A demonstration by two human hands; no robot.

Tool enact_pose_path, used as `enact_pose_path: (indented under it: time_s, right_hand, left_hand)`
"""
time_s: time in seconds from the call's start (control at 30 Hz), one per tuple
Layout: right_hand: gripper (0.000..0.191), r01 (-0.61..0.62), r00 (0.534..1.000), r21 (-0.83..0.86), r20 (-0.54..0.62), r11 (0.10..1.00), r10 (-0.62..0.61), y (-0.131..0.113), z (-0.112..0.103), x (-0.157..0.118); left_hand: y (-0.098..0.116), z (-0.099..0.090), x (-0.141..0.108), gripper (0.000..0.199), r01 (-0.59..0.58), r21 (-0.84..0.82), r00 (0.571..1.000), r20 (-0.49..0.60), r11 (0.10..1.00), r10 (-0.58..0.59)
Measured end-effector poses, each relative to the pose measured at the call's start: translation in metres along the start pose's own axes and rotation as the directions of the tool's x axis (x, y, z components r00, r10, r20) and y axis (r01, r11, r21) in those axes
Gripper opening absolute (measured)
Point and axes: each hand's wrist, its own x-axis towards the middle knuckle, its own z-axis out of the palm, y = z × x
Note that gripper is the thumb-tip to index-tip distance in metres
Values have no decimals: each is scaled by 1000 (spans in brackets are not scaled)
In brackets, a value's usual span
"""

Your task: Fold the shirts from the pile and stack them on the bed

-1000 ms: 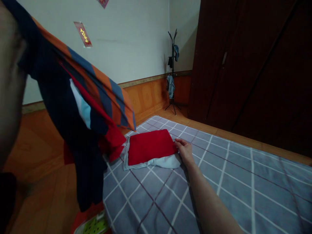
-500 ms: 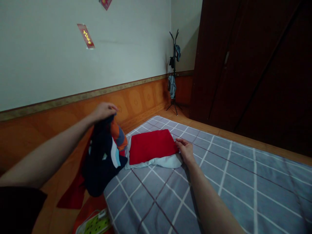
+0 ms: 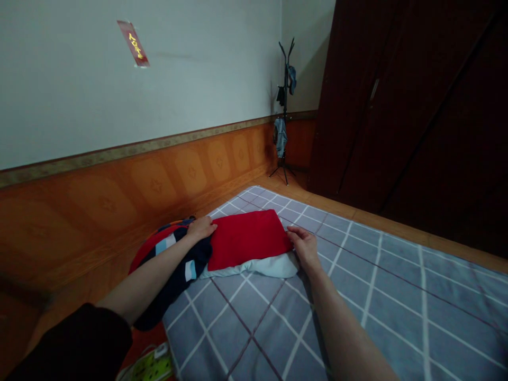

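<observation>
A folded red cloth (image 3: pixel 248 238) lies on a pale, light blue cloth (image 3: pixel 270 266) on the bed. At its left edge my left hand (image 3: pixel 201 228) is closed, and what its fingers grip there, if anything, is hidden. Under my left hand and forearm, dark navy clothing (image 3: pixel 174 280) with white and light blue patches hangs over the bed's left edge, with red and orange fabric behind it. My right hand (image 3: pixel 304 244) pinches the right edge of the red cloth.
The bed (image 3: pixel 357 275) has a grey checked cover. A green-yellow item (image 3: pixel 153 365) is low at the bed's left side. Farther back stand a black coat rack (image 3: pixel 284 106) and a dark wardrobe (image 3: pixel 397 116).
My left hand has come down and right, from holding the navy clothing raised to the left edge of the red cloth. The navy clothing has dropped lower. My right hand stays at the right edge.
</observation>
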Motion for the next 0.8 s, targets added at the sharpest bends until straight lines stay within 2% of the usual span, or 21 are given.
enact_pose_path:
  time_s: [0.27, 0.4, 0.57, 0.8]
  right_hand:
    - [28, -1, 1000, -7, 8, 1000, 1, 0, -1, 0]
    - [28, 5, 1000, -13, 4, 1000, -5, -1, -1, 0]
    - [27, 12, 1000, -11, 11, 1000, -12, 0, -1, 0]
    - [27, 21, 1000, -11, 12, 1000, -21, 2, -2, 1]
  left_hand:
    - [-3, 3, 3, 28, 73, -48, 997, -6, 996, -74]
    - [2, 8, -3, 25, 85, -77, 989, -119, 993, -93]
    - [8, 14, -10, 21, 75, -129, 958, -266, 989, -108]
    - [3, 13, -12, 25, 18, -260, 916, -384, 965, -120]
